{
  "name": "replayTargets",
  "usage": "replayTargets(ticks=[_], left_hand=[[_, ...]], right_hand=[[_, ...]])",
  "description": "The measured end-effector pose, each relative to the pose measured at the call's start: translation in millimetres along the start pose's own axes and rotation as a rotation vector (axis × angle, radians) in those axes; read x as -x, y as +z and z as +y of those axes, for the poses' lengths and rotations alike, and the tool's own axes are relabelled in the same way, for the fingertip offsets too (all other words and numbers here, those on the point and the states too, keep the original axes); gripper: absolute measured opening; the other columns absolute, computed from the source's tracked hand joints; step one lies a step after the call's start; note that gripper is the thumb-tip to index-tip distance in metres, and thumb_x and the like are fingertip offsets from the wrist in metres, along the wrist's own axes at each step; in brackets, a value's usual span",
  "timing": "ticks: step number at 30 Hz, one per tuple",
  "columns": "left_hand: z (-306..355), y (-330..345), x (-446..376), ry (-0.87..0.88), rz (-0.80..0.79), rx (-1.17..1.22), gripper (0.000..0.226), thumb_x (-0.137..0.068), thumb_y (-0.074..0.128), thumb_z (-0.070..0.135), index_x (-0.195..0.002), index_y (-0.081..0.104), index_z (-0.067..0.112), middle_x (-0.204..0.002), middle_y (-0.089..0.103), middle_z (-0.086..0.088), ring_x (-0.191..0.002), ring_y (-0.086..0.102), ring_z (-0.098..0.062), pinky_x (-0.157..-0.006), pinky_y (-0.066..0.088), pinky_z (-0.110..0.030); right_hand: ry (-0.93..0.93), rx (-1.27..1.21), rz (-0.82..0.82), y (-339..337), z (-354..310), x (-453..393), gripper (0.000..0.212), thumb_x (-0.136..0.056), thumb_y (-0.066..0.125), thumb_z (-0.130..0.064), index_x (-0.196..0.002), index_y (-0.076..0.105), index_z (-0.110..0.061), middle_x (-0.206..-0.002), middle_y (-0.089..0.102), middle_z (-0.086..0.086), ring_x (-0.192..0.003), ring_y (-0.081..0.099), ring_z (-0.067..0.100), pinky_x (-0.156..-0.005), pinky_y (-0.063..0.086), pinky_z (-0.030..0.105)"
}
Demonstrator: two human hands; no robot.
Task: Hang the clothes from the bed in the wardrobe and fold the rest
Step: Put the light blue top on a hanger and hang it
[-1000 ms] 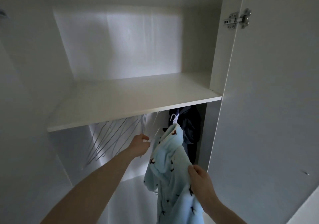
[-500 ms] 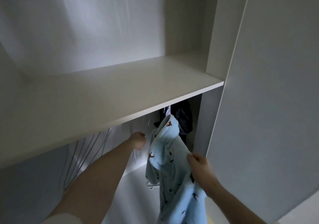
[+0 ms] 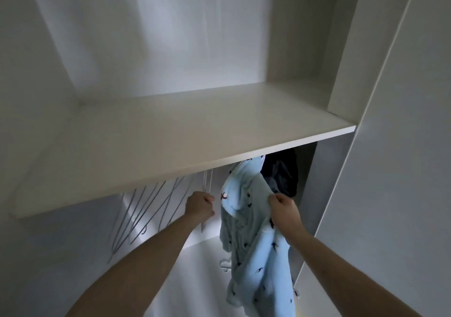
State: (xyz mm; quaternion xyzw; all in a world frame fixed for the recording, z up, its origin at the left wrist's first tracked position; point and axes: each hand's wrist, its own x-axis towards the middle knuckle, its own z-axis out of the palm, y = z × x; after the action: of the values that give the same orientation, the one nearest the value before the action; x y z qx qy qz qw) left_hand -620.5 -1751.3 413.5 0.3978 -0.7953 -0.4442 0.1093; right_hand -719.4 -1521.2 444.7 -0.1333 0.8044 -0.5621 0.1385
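- One white wardrobe (image 3: 402, 146) is seen, with one shelf (image 3: 170, 141) running across the middle of the frame and one open door filling the right side.
- Two garments are counted below the shelf: one light blue fleece garment (image 3: 253, 243) printed with small dark figures, at lower centre, and one dark garment (image 3: 280, 172) hung just behind it towards the right.
- A row of thin empty wire hangers (image 3: 146, 209) is seen at lower left under the shelf; their exact number cannot be told. One further pale hanger (image 3: 206, 182) is hung just left of the blue garment.
- Two bare forearms are raised from the bottom edge towards the space under the shelf.
- The left hand (image 3: 199, 205) is curled closed around the lower part of the pale hanger, knuckles towards the camera.
- The right hand (image 3: 285, 211) is closed on the blue garment, a fold of fleece being pinched between thumb and fingers near its upper right edge.
- The blue garment's top is tucked up under the shelf edge; what it is hung from is hidden.
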Motion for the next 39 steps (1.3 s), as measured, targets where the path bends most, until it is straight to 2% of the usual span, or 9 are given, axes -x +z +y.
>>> replayTargets(ticks=[3, 7, 12, 16, 20, 28, 31, 34, 39], left_hand=[[-7, -1, 1, -0.050, 0.026, 0.129, 0.024, -0.090, 0.069, -0.009, -0.111, 0.075, 0.001, -0.124, 0.068, -0.018, -0.105, 0.072, -0.038, -0.092, 0.061, -0.046], [-13, -3, 3, -0.082, 0.008, 0.230, 0.025, -0.091, 0.068, -0.008, -0.113, 0.076, 0.001, -0.119, 0.070, -0.017, -0.100, 0.073, -0.034, -0.090, 0.062, -0.044], [-17, -1, 5, -0.101, 0.020, 0.291, 0.023, -0.092, 0.067, -0.008, -0.111, 0.075, 0.000, -0.114, 0.070, -0.020, -0.090, 0.072, -0.031, -0.087, 0.063, -0.045], [-21, 0, 5, -0.068, 0.003, 0.227, 0.032, -0.087, 0.072, -0.009, -0.116, 0.075, 0.005, -0.116, 0.071, -0.013, -0.100, 0.072, -0.028, -0.090, 0.062, -0.041], [-21, -3, 6, -0.064, -0.018, 0.180, 0.036, -0.086, 0.072, -0.009, -0.119, 0.074, 0.005, -0.116, 0.071, -0.011, -0.101, 0.073, -0.028, -0.088, 0.063, -0.041], [-16, 5, 4, 0.003, -0.088, 0.047, 0.042, -0.090, 0.071, -0.003, -0.130, 0.070, 0.009, -0.128, 0.063, -0.004, -0.105, 0.071, -0.025, -0.090, 0.062, -0.035], [-15, 9, 6, 0.036, -0.084, 0.043, 0.032, -0.096, 0.063, -0.001, -0.126, 0.070, 0.008, -0.124, 0.065, -0.006, -0.087, 0.074, -0.022, -0.077, 0.063, -0.027], [-15, 13, 8, 0.054, -0.070, 0.016, 0.035, -0.095, 0.057, -0.002, -0.125, 0.069, 0.011, -0.125, 0.064, -0.005, -0.092, 0.073, -0.023, -0.064, 0.059, -0.020], [-9, 20, 9, 0.053, -0.086, -0.028, 0.036, -0.092, 0.062, 0.001, -0.125, 0.067, 0.014, -0.120, 0.064, -0.003, -0.102, 0.071, -0.029, -0.088, 0.062, -0.040]], right_hand=[[-0.038, 0.006, 0.014, 6, -8, -18, 0.030, -0.097, 0.050, -0.018, -0.069, 0.042, -0.013, -0.061, 0.040, 0.007, -0.053, 0.041, 0.019, -0.049, 0.033, 0.030], [-0.062, 0.011, 0.019, 16, -22, -41, 0.029, -0.097, 0.045, -0.017, -0.069, 0.038, -0.013, -0.061, 0.041, 0.003, -0.050, 0.039, 0.017, -0.040, 0.033, 0.025], [-0.115, 0.005, 0.030, 34, -8, -43, 0.031, -0.100, 0.044, -0.019, -0.070, 0.039, -0.012, -0.062, 0.042, 0.005, -0.057, 0.039, 0.021, -0.057, 0.034, 0.036], [-0.169, -0.048, 0.071, 45, 8, -36, 0.033, -0.101, 0.046, -0.020, -0.075, 0.043, -0.001, -0.061, 0.043, 0.006, -0.055, 0.038, 0.019, -0.055, 0.033, 0.036], [-0.178, -0.001, 0.101, 46, -12, -59, 0.032, -0.100, 0.043, -0.020, -0.070, 0.041, -0.009, -0.062, 0.044, 0.005, -0.056, 0.039, 0.020, -0.056, 0.032, 0.034], [-0.155, 0.394, 0.008, 32, -18, -115, 0.028, -0.104, 0.036, -0.022, -0.091, 0.054, -0.006, -0.085, 0.064, 0.017, -0.077, 0.060, 0.036, -0.065, 0.044, 0.036], [-0.136, 0.582, -0.041, 25, 2, -119, 0.029, -0.106, 0.034, -0.025, -0.102, 0.058, -0.008, -0.095, 0.066, 0.019, -0.083, 0.063, 0.038, -0.068, 0.050, 0.037], [-0.125, 0.656, -0.102, 28, 11, -117, 0.030, -0.106, 0.033, -0.026, -0.105, 0.058, -0.011, -0.097, 0.066, 0.016, -0.086, 0.065, 0.037, -0.069, 0.051, 0.036], [-0.079, 0.708, -0.234, 29, 0, -123, 0.024, -0.102, 0.043, -0.023, -0.106, 0.063, -0.012, -0.104, 0.068, 0.016, -0.077, 0.063, 0.027, -0.063, 0.047, 0.029]])
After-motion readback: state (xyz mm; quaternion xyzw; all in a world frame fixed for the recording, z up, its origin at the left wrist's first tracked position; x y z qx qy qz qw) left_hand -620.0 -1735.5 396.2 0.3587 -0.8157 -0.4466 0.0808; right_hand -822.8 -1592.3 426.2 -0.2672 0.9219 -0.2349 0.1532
